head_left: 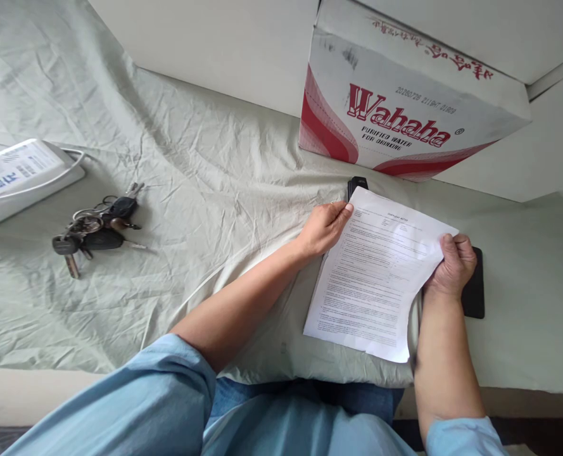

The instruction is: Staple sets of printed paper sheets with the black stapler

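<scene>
Both hands grip a printed sheet point(376, 272): left hand point(326, 227) pinches its top corner, right hand point(452, 265) clasps the far edge above a black clipboard point(475, 291); the sheet looks lifted, not yet set down, keys point(95, 231) well left

Single head-worn view, looking steeply down, close over the cloth-covered table point(205, 164)

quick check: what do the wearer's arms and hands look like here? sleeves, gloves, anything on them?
Both hands are bare: left hand, right hand, no gloves. No watch or bracelet shows on either wrist; rings cannot be told. Light blue sleeves are pushed up to about the elbows, leaving the forearms uncovered.
</scene>
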The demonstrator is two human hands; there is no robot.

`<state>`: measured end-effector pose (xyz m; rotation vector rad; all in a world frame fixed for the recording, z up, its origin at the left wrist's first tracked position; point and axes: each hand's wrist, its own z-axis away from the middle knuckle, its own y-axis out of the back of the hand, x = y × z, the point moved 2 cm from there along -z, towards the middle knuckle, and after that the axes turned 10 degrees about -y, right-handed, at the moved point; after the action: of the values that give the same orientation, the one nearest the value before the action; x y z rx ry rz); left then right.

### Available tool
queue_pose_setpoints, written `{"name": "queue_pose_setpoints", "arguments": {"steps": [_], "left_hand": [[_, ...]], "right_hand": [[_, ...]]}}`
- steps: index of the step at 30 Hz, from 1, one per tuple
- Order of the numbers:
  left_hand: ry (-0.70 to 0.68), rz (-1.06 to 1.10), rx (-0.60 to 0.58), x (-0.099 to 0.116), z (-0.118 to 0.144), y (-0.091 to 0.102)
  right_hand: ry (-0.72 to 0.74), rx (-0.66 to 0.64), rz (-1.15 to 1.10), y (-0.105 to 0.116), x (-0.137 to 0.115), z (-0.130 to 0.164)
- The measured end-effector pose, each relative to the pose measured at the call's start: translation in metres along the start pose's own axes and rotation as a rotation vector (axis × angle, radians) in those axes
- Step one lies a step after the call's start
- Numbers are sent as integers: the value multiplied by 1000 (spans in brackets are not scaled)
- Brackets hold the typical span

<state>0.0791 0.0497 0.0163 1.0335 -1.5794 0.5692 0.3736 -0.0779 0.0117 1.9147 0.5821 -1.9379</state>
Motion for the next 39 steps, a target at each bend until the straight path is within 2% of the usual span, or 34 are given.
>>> {"name": "queue_pose_setpoints", "arguments": {"steps": [5,14,26,34,39], "left_hand": [[14,-20,-6,0,-1,0],[16,-31,-8,2,0,0],[-7,-51,-16,4,-2,-1],[-4,-73,-27,3,-2,-1],[-39,-83,-10,-2,-2,-2]], "right_hand": [[-11,4,73,1,-4,3],[-42,-6,47,-2,-5,6],[-13,-40,79,0,-4,5],[-32,-17,121,2,-5,3],[-33,-53,86,1,0,3]]}}
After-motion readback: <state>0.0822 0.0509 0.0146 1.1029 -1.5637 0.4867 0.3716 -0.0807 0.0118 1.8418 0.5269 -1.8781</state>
